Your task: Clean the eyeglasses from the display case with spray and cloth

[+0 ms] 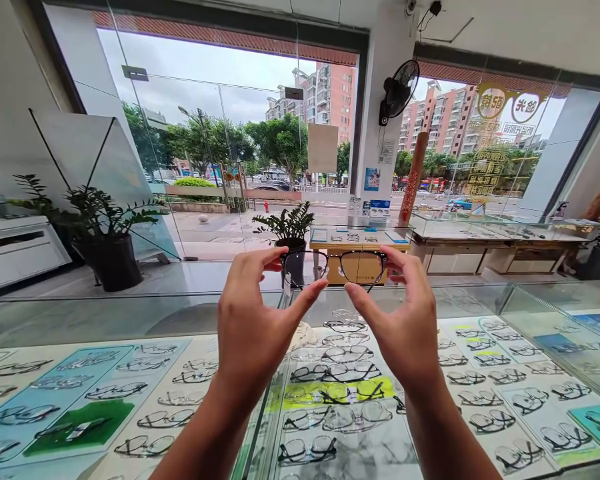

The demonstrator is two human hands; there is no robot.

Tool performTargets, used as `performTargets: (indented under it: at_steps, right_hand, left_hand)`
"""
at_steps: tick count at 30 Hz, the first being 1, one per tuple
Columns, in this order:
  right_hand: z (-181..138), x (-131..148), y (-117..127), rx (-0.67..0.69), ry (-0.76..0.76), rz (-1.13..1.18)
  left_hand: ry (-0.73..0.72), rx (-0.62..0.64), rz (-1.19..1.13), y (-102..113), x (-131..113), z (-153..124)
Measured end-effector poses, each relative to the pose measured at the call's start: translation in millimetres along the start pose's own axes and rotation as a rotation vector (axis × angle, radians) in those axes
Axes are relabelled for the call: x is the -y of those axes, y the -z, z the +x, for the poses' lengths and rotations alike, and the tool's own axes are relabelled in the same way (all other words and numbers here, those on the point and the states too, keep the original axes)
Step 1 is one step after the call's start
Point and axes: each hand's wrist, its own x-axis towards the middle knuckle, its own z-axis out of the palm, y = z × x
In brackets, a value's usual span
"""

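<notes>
A pair of eyeglasses (334, 256) with a dark upper frame is held up between both hands, above the glass display counter. My left hand (255, 313) pinches the left side of the frame, its thumb below the lens and its fingers behind the edge. On the other side, my right hand (397, 320) grips the frame the same way. Faint lettering shows on the right lens (364, 268). Below the hands, several rows of eyeglasses (347, 353) lie inside the counter.
The glass counter (180, 313) spans the width before me. Beyond it stand potted plants (107, 260), a smaller display case (360, 235) and another long counter (460, 230) at the right. A black fan (400, 90) hangs on the pillar between large windows.
</notes>
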Motion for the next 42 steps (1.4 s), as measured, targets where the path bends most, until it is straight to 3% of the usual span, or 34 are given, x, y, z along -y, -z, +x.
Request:
performTargets:
  at_steps: [20,42]
  right_hand:
    - [-2,7,0,-0.002,0.076,-0.065]
    - [0,5,3,0.066,0.023,-0.079]
  left_hand:
    - [0.040,0.074,-0.046,-5,16,1]
    - [0.080,0.013,-0.017,0,-1,-3]
